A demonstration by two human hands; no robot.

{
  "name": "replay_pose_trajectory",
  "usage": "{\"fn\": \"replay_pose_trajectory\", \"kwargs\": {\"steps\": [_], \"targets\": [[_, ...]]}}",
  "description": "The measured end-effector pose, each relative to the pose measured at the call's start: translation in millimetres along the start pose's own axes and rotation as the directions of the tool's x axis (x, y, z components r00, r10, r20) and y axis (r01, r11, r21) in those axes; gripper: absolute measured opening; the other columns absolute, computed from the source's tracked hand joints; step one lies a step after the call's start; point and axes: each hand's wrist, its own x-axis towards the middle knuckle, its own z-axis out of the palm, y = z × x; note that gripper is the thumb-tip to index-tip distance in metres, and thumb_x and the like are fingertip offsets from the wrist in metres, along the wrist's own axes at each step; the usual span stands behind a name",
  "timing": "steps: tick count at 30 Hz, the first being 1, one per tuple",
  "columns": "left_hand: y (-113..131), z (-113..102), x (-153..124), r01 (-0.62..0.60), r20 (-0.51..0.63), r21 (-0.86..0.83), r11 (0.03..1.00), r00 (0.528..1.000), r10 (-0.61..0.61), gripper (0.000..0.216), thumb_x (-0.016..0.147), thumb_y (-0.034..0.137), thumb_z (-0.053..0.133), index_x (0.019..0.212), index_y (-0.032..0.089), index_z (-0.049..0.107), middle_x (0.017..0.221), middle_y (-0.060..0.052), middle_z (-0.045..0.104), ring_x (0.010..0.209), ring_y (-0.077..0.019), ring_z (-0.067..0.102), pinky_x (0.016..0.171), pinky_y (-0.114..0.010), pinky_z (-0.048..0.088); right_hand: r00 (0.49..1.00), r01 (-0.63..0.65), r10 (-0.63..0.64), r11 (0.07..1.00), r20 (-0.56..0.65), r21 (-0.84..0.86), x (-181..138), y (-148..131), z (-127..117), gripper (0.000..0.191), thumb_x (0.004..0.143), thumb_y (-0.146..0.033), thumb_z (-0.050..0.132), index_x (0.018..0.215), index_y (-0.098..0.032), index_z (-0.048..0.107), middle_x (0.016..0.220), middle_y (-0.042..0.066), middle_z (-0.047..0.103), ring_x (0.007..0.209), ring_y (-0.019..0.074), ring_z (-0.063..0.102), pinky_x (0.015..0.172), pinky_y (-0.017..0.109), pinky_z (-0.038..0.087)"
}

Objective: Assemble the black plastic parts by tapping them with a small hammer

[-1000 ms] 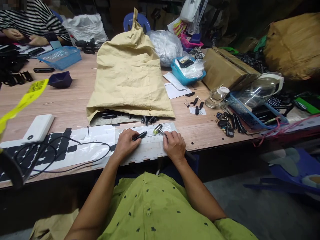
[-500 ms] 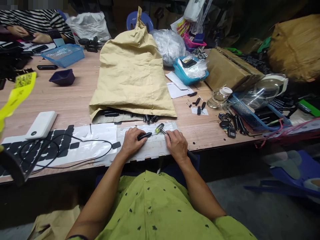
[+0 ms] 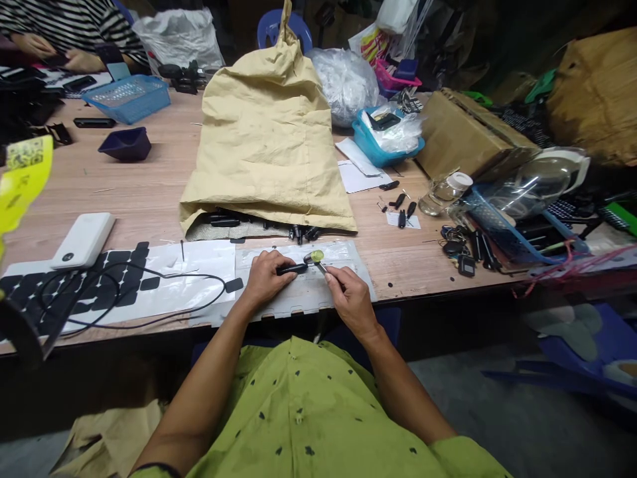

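Note:
My left hand [image 3: 267,279] is closed on a slim black plastic piece [image 3: 292,269], which lies level just over the grey-white work mat [image 3: 303,299]. What exactly the piece is, I cannot make out. My right hand [image 3: 351,297] grips the handle of a small mallet [image 3: 316,257] with a yellow-green face. The mallet's head is at the right end of the black piece; whether they touch is unclear. Behind both hands, more black parts [image 3: 298,234] stick out from under a beige cloth sack [image 3: 269,143].
Left of the mat lie a white power bank [image 3: 83,240] and a looped black cable [image 3: 164,273]. At the right are small black parts [image 3: 402,218], a glass jar [image 3: 444,194] and a blue basket [image 3: 517,222]. Across the table, another person's hands [image 3: 82,61] work at the far left.
The mallet's head has swung left and its face has turned, coming to the end of the black piece. My left hand still holds that piece. The whole view has shifted slightly.

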Motion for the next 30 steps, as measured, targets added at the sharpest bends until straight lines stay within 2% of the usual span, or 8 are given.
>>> {"fn": "replay_pose_trajectory", "kwargs": {"steps": [7,15,20,25,30], "targets": [[3,1,2,0.054,0.008,-0.028,0.998,0.999,-0.054,0.021,0.076,0.029,0.073,0.096,0.029,0.080,0.088,-0.002,0.070,0.093,-0.0253,0.057,0.091,-0.041,0.044,0.999,0.049,-0.046,0.991,0.028,-0.123,-4,-1,5,0.028,0.100,-0.032,0.047,0.106,-0.023,0.073,0.088,0.006,0.070,0.084,0.0190,0.067,0.076,0.029,0.053],[5,0,2,0.024,0.012,-0.009,1.000,1.000,-0.024,0.019,0.078,0.029,0.072,0.095,0.028,0.079,0.087,-0.002,0.070,0.090,-0.0242,0.056,0.089,-0.040,0.044,0.994,0.104,-0.101,0.990,0.042,-0.090,-1,-12,10,0.029,0.101,-0.030,0.046,0.107,-0.022,0.073,0.087,0.006,0.070,0.082,0.0176,0.066,0.077,0.028,0.052],[7,-1,1,0.011,0.016,-0.014,1.000,1.000,-0.011,0.015,0.079,0.029,0.070,0.092,0.027,0.079,0.086,-0.002,0.069,0.088,-0.0239,0.056,0.089,-0.040,0.044,0.991,0.103,-0.086,0.980,0.102,-0.169,-4,-11,16,0.028,0.100,-0.030,0.046,0.105,-0.024,0.073,0.086,0.005,0.070,0.081,0.0174,0.067,0.075,0.027,0.052],[5,3,0,0.012,-0.009,-0.014,1.000,1.000,-0.012,0.019,0.080,0.032,0.071,0.096,0.029,0.079,0.087,-0.002,0.069,0.091,-0.0252,0.056,0.089,-0.041,0.044,0.998,0.058,-0.058,0.969,0.007,-0.238,2,4,6,0.028,0.100,-0.030,0.046,0.106,-0.024,0.073,0.089,0.006,0.070,0.085,0.0183,0.066,0.078,0.029,0.051],[1,2,-2,-0.009,-0.008,-0.034,0.999,1.000,0.008,0.022,0.090,0.037,0.061,0.100,0.027,0.078,0.090,-0.004,0.071,0.090,-0.0241,0.056,0.088,-0.040,0.042,0.994,0.032,-0.080,0.867,-0.074,-0.498,11,28,0,0.026,0.098,-0.029,0.048,0.101,-0.023,0.073,0.083,0.007,0.066,0.081,0.0210,0.058,0.075,0.031,0.045]]}}
